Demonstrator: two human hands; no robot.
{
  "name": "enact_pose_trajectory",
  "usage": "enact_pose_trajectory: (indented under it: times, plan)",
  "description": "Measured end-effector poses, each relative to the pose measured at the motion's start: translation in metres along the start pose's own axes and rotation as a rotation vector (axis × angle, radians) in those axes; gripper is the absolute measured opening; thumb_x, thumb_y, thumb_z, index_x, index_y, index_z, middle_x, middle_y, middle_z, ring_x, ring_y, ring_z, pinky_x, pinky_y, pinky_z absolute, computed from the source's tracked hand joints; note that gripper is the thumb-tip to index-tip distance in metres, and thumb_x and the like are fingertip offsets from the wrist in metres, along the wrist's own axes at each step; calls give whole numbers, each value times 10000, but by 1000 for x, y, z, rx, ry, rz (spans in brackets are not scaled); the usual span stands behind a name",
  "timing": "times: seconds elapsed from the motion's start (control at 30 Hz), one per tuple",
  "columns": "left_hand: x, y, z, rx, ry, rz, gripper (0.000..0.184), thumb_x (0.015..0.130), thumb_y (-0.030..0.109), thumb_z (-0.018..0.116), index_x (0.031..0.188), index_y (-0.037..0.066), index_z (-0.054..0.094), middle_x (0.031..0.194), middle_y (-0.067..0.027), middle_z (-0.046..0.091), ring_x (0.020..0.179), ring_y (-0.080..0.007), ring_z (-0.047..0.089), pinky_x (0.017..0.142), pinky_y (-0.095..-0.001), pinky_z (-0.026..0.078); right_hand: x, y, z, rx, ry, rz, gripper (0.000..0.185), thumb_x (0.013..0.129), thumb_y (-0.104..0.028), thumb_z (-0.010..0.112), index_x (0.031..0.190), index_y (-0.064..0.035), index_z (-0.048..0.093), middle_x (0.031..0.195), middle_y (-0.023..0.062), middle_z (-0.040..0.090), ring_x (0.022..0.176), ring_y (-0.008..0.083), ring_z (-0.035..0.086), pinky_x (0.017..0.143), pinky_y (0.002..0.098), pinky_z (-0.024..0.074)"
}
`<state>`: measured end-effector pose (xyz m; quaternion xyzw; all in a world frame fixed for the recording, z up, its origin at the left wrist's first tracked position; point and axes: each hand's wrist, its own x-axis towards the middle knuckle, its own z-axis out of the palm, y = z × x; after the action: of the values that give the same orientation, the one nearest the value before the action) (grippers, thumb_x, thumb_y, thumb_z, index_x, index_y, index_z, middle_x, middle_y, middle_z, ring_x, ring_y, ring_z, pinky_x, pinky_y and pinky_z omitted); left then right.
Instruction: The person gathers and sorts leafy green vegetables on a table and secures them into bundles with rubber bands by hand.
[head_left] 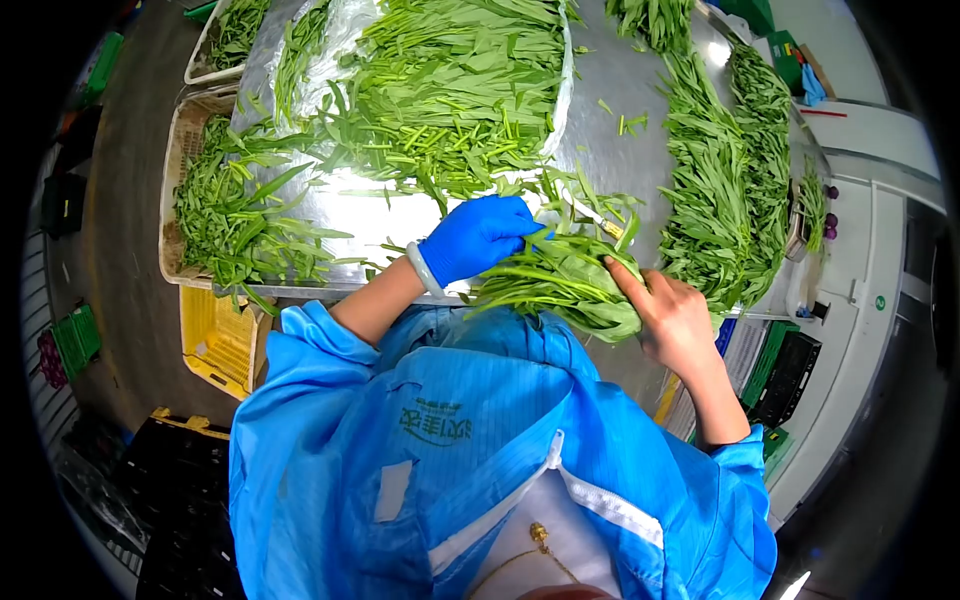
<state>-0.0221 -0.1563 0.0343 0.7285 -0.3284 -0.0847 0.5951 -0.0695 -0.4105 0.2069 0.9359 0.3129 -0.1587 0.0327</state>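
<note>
A bunch of leafy green stems (560, 285) is held at the near edge of the metal table, in front of my chest. My bare right hand (675, 315) grips its leafy right end, thumb on top. My left hand (478, 238), in a blue glove, is closed with its fingertips at the upper side of the bunch; what it pinches there, if anything, is hidden. Just beyond the bunch, a small yellow-and-white item (610, 228) lies among loose leaves. A large pile of greens (460, 80) covers the table past my left hand.
Rows of greens (715, 180) line the table's right side. At the left stand a pale crate (172, 200) full of greens and, below it, a yellow crate (212, 335). Bare metal (610, 155) shows between pile and rows. Dark and green crates (785, 375) stand lower right.
</note>
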Motion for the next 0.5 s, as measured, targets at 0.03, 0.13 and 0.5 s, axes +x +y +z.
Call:
enact_pose_trajectory:
  times: [0.03, 0.13, 0.5]
  plan:
    - [-1, -5, 0, -53, 66, -19, 308, 757, 5, 620, 1053, 74, 671, 887, -101, 618, 826, -229, 602, 751, -334, 482, 0, 2, 2, 7, -3, 2, 826, 539, 1, 627, 1340, -155, 499, 739, 100, 518, 630, 262, 575, 565, 379, 488]
    - [-6, -18, -15, -265, 305, -215, 260, 803, -8, 552, 1038, 42, 652, 908, -100, 639, 789, -189, 596, 698, -291, 473, -4, 6, -2, 32, -40, 43, 843, 524, 9, 647, 1338, -157, 499, 747, 109, 535, 634, 280, 583, 568, 385, 489]
    - [-8, -19, 21, -1661, 47, -560, 549, 907, 215, 585, 1399, 55, 400, 1375, -97, 477, 1193, -181, 505, 988, -339, 431, -3, 32, 29, 1017, -148, 462, 779, 610, 72, 653, 1351, -40, 440, 1136, 120, 632, 947, 167, 602, 883, 271, 454]
